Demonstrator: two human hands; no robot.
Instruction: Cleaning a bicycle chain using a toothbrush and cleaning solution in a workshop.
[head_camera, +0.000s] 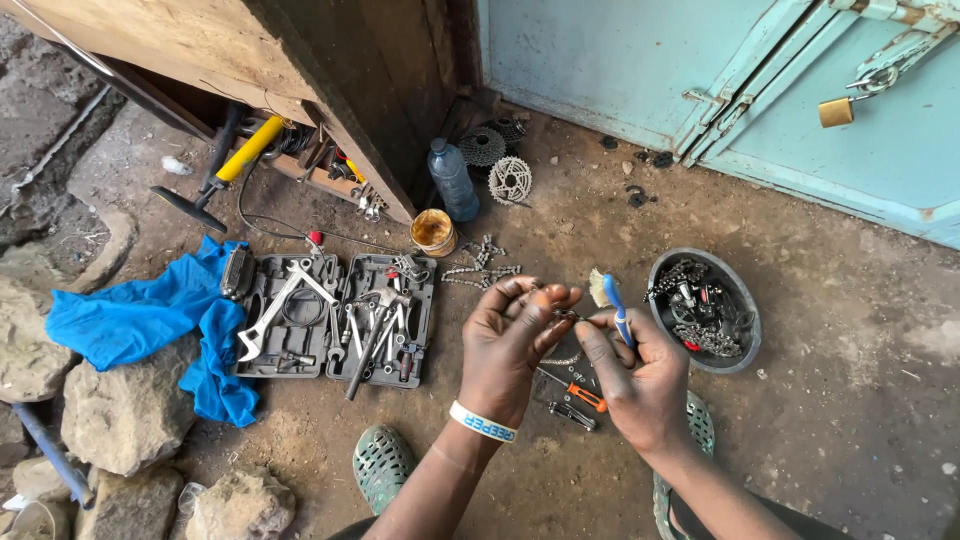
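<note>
**Brushing a small chain piece, held up between both hands**

The person crouches over a dirt floor (820, 330) and works on a small metal chain piece (562, 313), held in the air between the two hands, above the screwdriver and well apart from the bowl. The left hand (515, 335) has its fingers curled together, the fingertips pinching one end of the piece. The right hand (635, 375) is closed around a blue-handled brush (612, 300), bristles upward and close to the piece, while its forefinger and thumb steady the other end.

By the look of it, the step in hand is cleaning: scrubbing grime from the piece. The next move seems to call for a firm pinch from the left hand, and short strokes of the bristles along the links without letting the small part slip.

Around them lie an orange-handled screwdriver (578, 390) below the hands, a round metal bowl (745, 345) of chains and small parts to the right, an open tool case (335, 320) with wrenches to the left, a blue cloth (140, 320), loose chain (480, 262), a small tin (433, 232), a water bottle (452, 180) and two sprockets (497, 165).
</note>
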